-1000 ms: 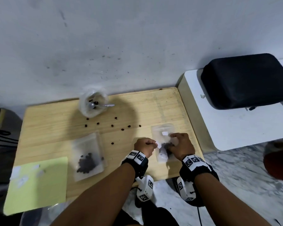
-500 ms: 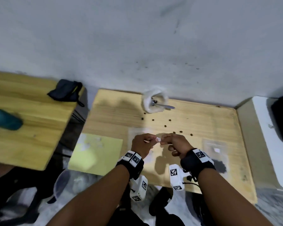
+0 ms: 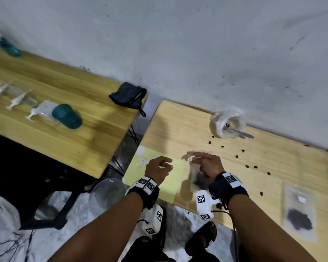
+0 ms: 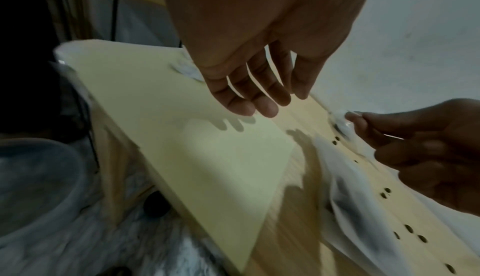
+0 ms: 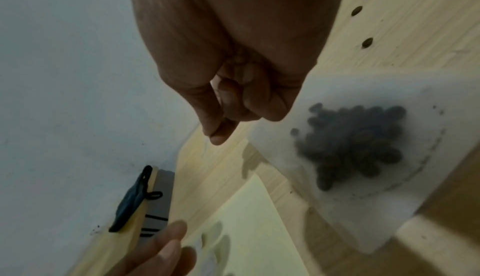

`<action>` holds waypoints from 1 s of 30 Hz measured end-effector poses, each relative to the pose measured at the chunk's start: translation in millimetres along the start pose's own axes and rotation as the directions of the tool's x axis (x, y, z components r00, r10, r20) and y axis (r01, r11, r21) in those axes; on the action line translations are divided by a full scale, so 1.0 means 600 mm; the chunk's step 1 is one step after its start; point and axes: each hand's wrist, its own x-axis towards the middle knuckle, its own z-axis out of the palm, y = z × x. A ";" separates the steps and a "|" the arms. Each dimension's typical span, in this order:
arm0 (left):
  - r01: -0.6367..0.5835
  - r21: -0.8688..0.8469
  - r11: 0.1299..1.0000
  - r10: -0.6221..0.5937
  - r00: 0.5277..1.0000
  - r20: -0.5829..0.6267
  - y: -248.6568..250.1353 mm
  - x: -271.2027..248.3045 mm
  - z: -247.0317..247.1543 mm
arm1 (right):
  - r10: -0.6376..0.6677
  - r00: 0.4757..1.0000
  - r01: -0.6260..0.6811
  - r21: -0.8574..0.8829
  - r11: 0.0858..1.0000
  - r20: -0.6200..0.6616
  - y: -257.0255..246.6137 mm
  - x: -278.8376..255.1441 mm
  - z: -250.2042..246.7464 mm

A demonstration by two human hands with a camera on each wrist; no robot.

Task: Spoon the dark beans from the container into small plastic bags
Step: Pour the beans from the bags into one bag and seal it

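My right hand (image 3: pixel 196 159) pinches a small white scrap (image 3: pixel 190 158) between thumb and forefinger, just above a small plastic bag of dark beans (image 3: pixel 197 181) lying flat on the wooden table (image 3: pixel 273 167). The pinch (image 5: pixel 215 133) and that bag (image 5: pixel 350 143) also show in the right wrist view. My left hand (image 3: pixel 165 164) hovers with relaxed fingers (image 4: pixel 259 104) over a pale yellow sheet (image 3: pixel 170 182) and holds nothing. A second bag with beans (image 3: pixel 299 214) lies at the right. The plastic-lined container (image 3: pixel 226 122) with the spoon (image 3: pixel 240 133) stands by the wall.
Loose beans (image 3: pixel 242 150) are scattered between the container and the bags. White stickers (image 3: pixel 142 159) sit on the yellow sheet's far corner. A second table to the left holds a teal cup (image 3: pixel 66 116) and a black pouch (image 3: pixel 129 96). A clear bowl (image 3: pixel 108 190) lies on the floor.
Half a second ago both hands pinched the white scrap together. My left hand has let go and moved left over the yellow sheet. The head view has swung left.
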 end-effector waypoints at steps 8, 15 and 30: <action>0.157 0.014 0.987 -0.158 0.986 0.061 -0.008 0.011 0.004 | -0.016 0.995 0.009 -0.075 0.997 -0.094 0.032 0.006 0.009; 0.179 0.043 0.983 -0.183 0.973 0.143 0.011 0.009 0.096 | 0.033 0.961 -0.067 -0.118 0.991 -0.275 0.062 0.013 -0.068; 0.149 0.180 0.972 -0.167 0.981 0.093 0.017 0.005 0.160 | 0.062 0.971 -0.131 -0.292 0.947 -0.233 0.088 0.008 -0.113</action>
